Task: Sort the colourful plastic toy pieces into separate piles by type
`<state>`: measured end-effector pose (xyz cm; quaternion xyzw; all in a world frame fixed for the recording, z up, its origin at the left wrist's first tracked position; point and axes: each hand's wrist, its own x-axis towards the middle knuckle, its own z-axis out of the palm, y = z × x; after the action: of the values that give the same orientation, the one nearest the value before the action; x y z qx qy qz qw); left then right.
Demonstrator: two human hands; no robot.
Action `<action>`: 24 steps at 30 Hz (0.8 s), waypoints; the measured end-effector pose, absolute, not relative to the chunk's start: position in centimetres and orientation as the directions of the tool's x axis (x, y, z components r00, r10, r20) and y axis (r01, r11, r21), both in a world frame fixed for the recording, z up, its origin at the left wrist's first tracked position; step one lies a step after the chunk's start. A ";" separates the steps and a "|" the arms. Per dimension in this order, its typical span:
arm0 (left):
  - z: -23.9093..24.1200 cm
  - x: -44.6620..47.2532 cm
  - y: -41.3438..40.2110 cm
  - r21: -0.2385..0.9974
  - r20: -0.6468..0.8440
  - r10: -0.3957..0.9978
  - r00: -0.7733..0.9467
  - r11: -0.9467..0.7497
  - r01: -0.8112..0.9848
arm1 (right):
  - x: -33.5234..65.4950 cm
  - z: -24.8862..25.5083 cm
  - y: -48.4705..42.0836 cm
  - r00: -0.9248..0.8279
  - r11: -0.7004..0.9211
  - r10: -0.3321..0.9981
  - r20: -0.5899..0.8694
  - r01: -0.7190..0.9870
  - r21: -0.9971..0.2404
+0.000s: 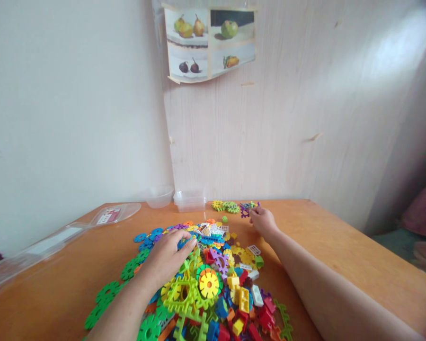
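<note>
My right hand (264,221) reaches to the back of the table, its fingers pinched at the edge of a purple toothed plastic piece (245,213). My left hand (172,246) rests over the heap of colourful building pieces, thumb apart from the fingers, nothing visible in its grasp. Under and around it lie blue notched discs (145,242), green notched discs (129,269) and a lime toothed frame (184,296). A yellow disc (209,283) and a lilac toothed piece (220,260) sit right of it. Beside the purple piece is a row of green toothed pieces (230,207).
Clear plastic tubs (190,201) and a round clear bowl (159,196) stand at the table's back edge, against the wall. Clear lids (115,214) lie along the left. Coloured blocks (244,299) and white lattice pieces (254,250) spread near my right forearm.
</note>
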<state>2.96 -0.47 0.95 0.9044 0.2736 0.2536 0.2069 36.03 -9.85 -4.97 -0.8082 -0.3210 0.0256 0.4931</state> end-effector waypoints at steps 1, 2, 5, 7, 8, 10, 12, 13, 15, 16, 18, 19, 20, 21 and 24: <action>0.9 3.0 -0.5 0.508 0.346 0.598 0.723 -0.767 0.392 | 36.7 -5.2 -10.1 0.817 -0.318 0.512 0.265 0.467 -0.825; 0.9 3.0 -0.4 0.504 0.346 0.596 0.725 -0.769 0.392 | 37.3 -5.5 -10.2 0.837 -0.324 0.484 0.256 0.443 -0.836; 0.8 3.0 -0.4 0.498 0.347 0.589 0.730 -0.775 0.389 | 38.3 -6.0 -10.6 0.873 -0.322 0.428 0.235 0.390 -0.863; 0.8 3.0 -0.3 0.497 0.349 0.586 0.732 -0.777 0.385 | 38.6 -6.3 -10.7 0.887 -0.322 0.403 0.224 0.367 -0.873; 0.8 3.0 -0.3 0.497 0.350 0.584 0.732 -0.778 0.384 | 38.7 -6.3 -10.7 0.893 -0.325 0.393 0.221 0.359 -0.875; 0.7 3.0 -0.2 0.497 0.354 0.582 0.732 -0.780 0.380 | 38.9 -6.4 -10.8 0.901 -0.339 0.375 0.218 0.352 -0.872; 0.7 3.0 -0.2 0.496 0.359 0.582 0.730 -0.781 0.380 | 39.0 -6.3 -10.9 0.906 -0.361 0.361 0.222 0.355 -0.862; 0.7 3.0 -0.2 0.495 0.360 0.583 0.729 -0.781 0.380 | 39.1 -6.3 -10.9 0.907 -0.374 0.356 0.226 0.360 -0.855; 0.6 3.0 -0.2 0.494 0.360 0.584 0.727 -0.781 0.383 | 39.0 -6.1 -11.1 0.906 -0.403 0.352 0.236 0.374 -0.835; 0.6 2.9 -0.2 0.493 0.359 0.585 0.728 -0.781 0.385 | 39.0 -6.0 -11.1 0.904 -0.419 0.352 0.241 0.383 -0.823; 0.6 2.9 -0.2 0.489 0.355 0.584 0.730 -0.781 0.388 | 38.7 -5.6 -11.3 0.899 -0.454 0.357 0.255 0.405 -0.794; 0.6 2.9 -0.2 0.487 0.354 0.585 0.730 -0.782 0.390 | 38.5 -5.4 -11.4 0.895 -0.472 0.360 0.264 0.419 -0.775; 0.6 2.9 -0.2 0.484 0.354 0.585 0.730 -0.782 0.392 | 38.4 -5.2 -11.6 0.891 -0.493 0.363 0.274 0.433 -0.755; 0.6 2.9 -0.1 0.482 0.354 0.584 0.730 -0.783 0.393 | 38.2 -4.9 -11.7 0.887 -0.514 0.363 0.285 0.446 -0.733; 0.5 2.9 -0.1 0.475 0.360 0.581 0.730 -0.788 0.392 | 37.9 -4.4 -12.1 0.880 -0.581 0.366 0.303 0.470 -0.665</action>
<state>2.93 -0.07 0.52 0.9112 0.2670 0.2521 0.1868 37.88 -12.14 -4.36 -0.8866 -0.2358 -0.0662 0.3924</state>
